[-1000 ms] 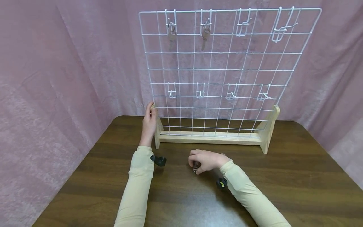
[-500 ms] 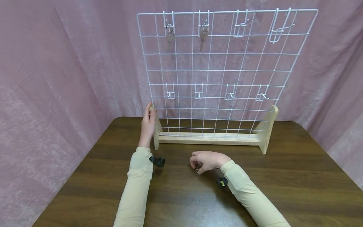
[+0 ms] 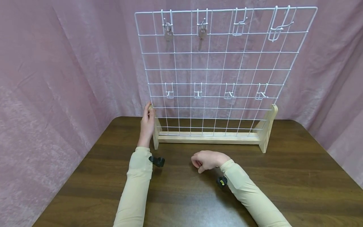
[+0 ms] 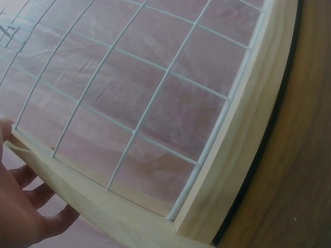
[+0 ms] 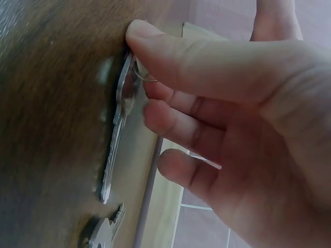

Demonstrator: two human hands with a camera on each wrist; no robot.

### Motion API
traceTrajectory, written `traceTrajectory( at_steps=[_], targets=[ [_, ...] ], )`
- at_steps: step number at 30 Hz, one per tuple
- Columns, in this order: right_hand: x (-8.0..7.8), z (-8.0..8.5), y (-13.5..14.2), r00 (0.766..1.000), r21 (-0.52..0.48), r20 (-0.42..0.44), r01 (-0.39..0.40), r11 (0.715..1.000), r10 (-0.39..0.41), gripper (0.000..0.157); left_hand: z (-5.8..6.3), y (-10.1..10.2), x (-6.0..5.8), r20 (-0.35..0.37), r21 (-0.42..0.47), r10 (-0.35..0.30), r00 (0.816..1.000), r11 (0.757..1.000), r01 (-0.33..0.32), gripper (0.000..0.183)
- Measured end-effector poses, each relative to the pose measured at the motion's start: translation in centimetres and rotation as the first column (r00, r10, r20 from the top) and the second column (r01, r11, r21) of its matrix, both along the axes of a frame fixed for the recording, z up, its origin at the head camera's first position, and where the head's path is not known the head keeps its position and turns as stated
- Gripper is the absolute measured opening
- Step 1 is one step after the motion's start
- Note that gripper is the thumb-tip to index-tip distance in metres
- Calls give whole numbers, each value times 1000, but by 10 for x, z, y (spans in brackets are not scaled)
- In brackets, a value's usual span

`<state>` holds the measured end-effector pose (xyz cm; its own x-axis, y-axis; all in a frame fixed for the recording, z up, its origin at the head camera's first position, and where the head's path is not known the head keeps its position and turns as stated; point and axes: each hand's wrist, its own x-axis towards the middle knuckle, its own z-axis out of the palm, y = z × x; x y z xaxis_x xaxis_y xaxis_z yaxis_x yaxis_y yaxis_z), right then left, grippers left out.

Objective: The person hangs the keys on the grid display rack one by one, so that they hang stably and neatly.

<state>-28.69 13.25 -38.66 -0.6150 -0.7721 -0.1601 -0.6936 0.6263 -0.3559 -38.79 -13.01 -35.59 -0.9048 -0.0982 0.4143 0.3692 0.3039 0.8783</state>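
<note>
My left hand (image 3: 147, 124) grips the top of the wooden side support (image 3: 156, 134) of a white wire grid rack (image 3: 215, 69). In the left wrist view, the fingers (image 4: 54, 222) curl round the edge of that support. My right hand (image 3: 208, 160) is low over the table in front of the rack. In the right wrist view, its thumb and fingers pinch the head end of a metal key (image 5: 119, 113) with a thin ring (image 5: 144, 76); the key's blade lies along the tabletop. A second key (image 5: 103, 232) lies beside it, partly cut off by the frame's edge.
Two keys hang from upper hooks, one key (image 3: 168, 34) at the left and another key (image 3: 202, 34) beside it. Upper right hooks (image 3: 239, 26) and the lower row of hooks (image 3: 198, 94) carry nothing. A brown wooden table (image 3: 181, 195) stands before a pink curtain (image 3: 71, 63).
My right hand has shifted slightly right, and its fingers have closed in, hiding the ring in the head view. The left hand keeps its hold on the support.
</note>
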Motion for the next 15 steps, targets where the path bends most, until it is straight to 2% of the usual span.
traceTrajectory(
  at_steps=[7, 11, 15],
  targets=[
    [0, 1, 1, 996, 53, 60, 56, 997, -59, 24, 1, 0, 0, 15, -6, 6, 1000, 1000, -6, 50],
    [-1, -1, 2, 997, 80, 41, 59, 995, -63, 22, 0, 0, 0, 12, -5, 14, 1000, 1000, -14, 49],
    [-2, 5, 5, 998, 75, 35, 45, 996, -48, 18, 0, 0, 0, 5, 1, 10, 1000, 1000, -10, 49]
  ],
)
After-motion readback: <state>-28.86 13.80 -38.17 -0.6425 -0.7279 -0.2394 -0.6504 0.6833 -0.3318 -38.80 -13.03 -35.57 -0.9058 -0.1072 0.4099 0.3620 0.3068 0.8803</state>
